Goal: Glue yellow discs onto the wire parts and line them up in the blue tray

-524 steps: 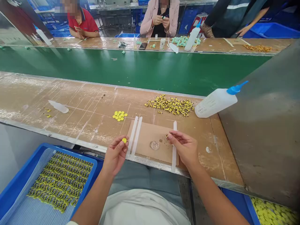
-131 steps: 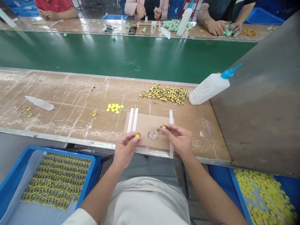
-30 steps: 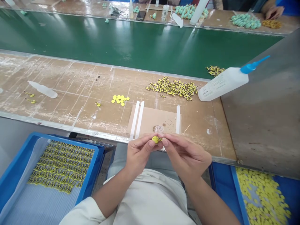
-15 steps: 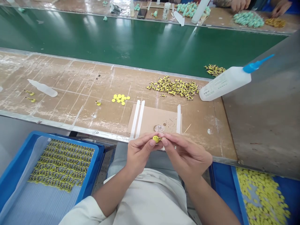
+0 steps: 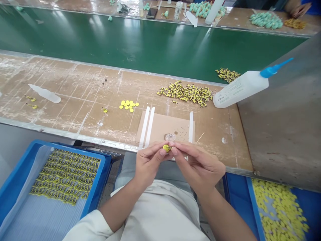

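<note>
Between thumb and fingers, my left hand [image 5: 150, 162] pinches a small yellow disc [image 5: 166, 148]. My right hand [image 5: 199, 164] meets it from the other side, its fingertips closed on a small dark-and-yellow figure piece [image 5: 170, 148] that lies against the disc; most of that piece is hidden. Just beyond the fingers, a small clear dish [image 5: 170, 137] rests on a cardboard sheet [image 5: 163, 125] with white tape strips. Several loose yellow discs [image 5: 129, 104] lie to the left of the sheet. A heap of dark-and-yellow figure pieces [image 5: 187, 93] is behind it.
A white squeeze bottle [image 5: 240, 88] with a blue nozzle leans at right. A blue tray [image 5: 106, 167] with rows of joined pieces stands lower left; another blue tray [image 5: 255, 211] holds yellow discs. Beyond the green belt [image 5: 112, 43], a co-worker's hand [image 5: 301, 10] is near mint-coloured pieces [image 5: 265, 20].
My hands hold nearly the same pose at the disc, with only a slight shift. Across the belt, one co-worker's hand has left the mint-coloured heap.
</note>
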{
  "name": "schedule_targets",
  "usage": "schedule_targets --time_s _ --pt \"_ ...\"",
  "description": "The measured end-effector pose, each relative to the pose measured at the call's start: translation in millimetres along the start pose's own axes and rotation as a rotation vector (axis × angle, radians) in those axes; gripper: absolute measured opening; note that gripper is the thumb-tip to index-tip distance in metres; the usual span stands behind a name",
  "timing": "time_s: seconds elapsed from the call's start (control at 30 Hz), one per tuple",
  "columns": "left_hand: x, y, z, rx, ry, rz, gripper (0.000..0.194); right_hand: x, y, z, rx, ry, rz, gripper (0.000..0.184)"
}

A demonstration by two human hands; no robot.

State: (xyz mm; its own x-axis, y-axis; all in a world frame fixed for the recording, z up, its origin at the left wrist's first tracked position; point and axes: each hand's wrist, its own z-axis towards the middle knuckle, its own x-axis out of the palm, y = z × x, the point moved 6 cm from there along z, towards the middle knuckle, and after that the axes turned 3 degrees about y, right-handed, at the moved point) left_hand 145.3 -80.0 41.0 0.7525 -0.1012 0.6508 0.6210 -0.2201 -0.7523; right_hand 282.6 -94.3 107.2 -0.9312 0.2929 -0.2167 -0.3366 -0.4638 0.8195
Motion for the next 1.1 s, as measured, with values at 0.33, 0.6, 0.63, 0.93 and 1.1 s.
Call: schedule_targets --time_s 0.33,0.6,0.63,0.93,1.1 --pt "0.9 -0.7 -0.3 0.003 -0.012 0.004 0.018 -2.6 -3.4 -1.5 -0.002 0.042 0.021 0.042" --pt "0.5 -0.1 -1.2 0.006 -0.019 0.025 0.018 -3.0 -2.9 1.1 0.0 0.071 0.031 0.039" --pt "0.6 -0.5 -1.1 0.006 -0.02 0.026 0.018 -3.0 -2.7 1.4 0.0 0.073 0.032 0.039" --pt "2.4 -2.0 -1.4 -0.007 -0.033 0.033 0.016 -3.8 -5.5 -0.2 0.025 0.074 0.03 0.038" --pt "2.2 0.2 -1.0 -0.011 -0.03 0.039 0.017 -4.1 -5.8 0.0 0.028 0.069 0.018 0.03"
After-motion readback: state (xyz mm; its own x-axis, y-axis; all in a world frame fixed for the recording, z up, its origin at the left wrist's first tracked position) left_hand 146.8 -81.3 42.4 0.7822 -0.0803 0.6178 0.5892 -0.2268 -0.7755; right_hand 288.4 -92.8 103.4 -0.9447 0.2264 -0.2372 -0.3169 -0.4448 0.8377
